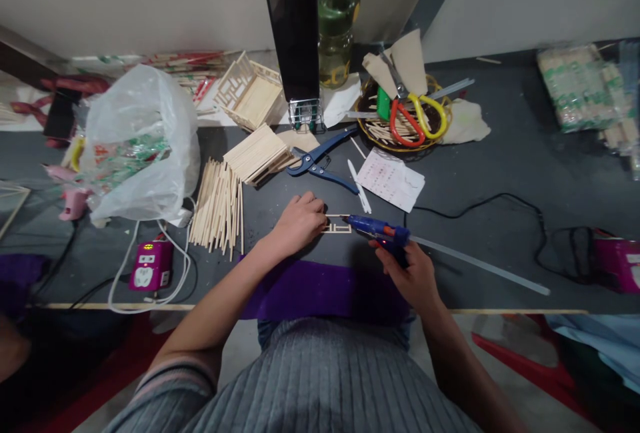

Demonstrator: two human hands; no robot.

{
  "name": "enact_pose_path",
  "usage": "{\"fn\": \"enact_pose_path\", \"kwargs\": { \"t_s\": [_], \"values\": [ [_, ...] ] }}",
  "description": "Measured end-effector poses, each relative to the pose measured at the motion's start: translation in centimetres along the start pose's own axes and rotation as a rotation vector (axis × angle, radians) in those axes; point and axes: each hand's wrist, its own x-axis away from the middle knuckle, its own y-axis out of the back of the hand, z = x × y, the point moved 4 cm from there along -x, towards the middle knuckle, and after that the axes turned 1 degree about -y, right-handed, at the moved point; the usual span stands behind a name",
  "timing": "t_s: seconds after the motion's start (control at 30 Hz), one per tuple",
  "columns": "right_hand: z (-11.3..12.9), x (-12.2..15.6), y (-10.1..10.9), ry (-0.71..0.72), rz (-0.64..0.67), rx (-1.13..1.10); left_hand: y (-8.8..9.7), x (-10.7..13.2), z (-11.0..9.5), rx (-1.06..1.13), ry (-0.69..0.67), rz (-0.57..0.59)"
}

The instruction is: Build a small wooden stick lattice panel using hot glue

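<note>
My right hand (413,272) is wrapped round a blue hot glue gun (377,228), with a long clear glue stick (480,263) poking out of its back. The gun's nozzle is at the upper right corner of a small wooden stick frame (344,228) lying on the table. My left hand (303,221) rests on the frame's left end with bent fingers, covering that part. Left of this hand lies a pile of thin wooden sticks (217,210). A purple cloth (325,290) lies at the table edge below the frame.
Beyond the hands lie blue cutters (320,163), a white pen (359,186), a paper sheet (391,178) and stacked stick panels (257,153). Behind stand a phone (295,40), a bottle (336,36) and a basket (367,133) with scissors (417,116). A purple power socket (150,265) sits left.
</note>
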Motion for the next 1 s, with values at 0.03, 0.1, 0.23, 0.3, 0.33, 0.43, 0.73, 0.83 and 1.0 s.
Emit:
{"fn": "enact_pose_path", "kwargs": {
  "t_s": [0.03, 0.1, 0.23, 0.3, 0.33, 0.43, 0.73, 0.83, 1.0],
  "values": [
    [0.1, 0.0, 0.0, 0.003, -0.002, 0.001, 0.0, 0.0, 0.0, -0.003, -0.001, 0.001],
    [0.2, 0.0, 0.1, 0.010, -0.008, 0.006, 0.0, -0.1, -0.1, -0.005, -0.003, 0.001],
    [0.4, 0.1, 0.1, 0.015, -0.013, 0.018, 0.0, -0.1, -0.2, -0.020, -0.004, 0.005],
    [0.4, 0.1, 0.1, 0.017, -0.013, 0.023, 0.0, -0.1, -0.2, -0.027, -0.007, 0.005],
    [0.4, 0.1, 0.1, 0.017, -0.013, 0.024, 0.0, -0.1, -0.3, -0.028, -0.009, 0.004],
    [0.4, 0.2, 0.1, 0.016, -0.006, 0.038, 0.1, -0.1, -0.3, -0.027, -0.018, 0.006],
    [0.9, -0.1, -0.6, 0.150, 0.028, 0.175, 0.0, -0.1, -0.4, -0.018, -0.019, -0.010],
    [1.1, -0.2, -0.8, 0.193, 0.038, 0.249, -0.2, 0.0, -0.3, -0.025, -0.014, -0.030],
    [1.1, -0.1, -1.0, 0.252, 0.021, 0.335, -0.4, 0.1, -0.2, -0.022, -0.028, -0.044]
  ]
}}
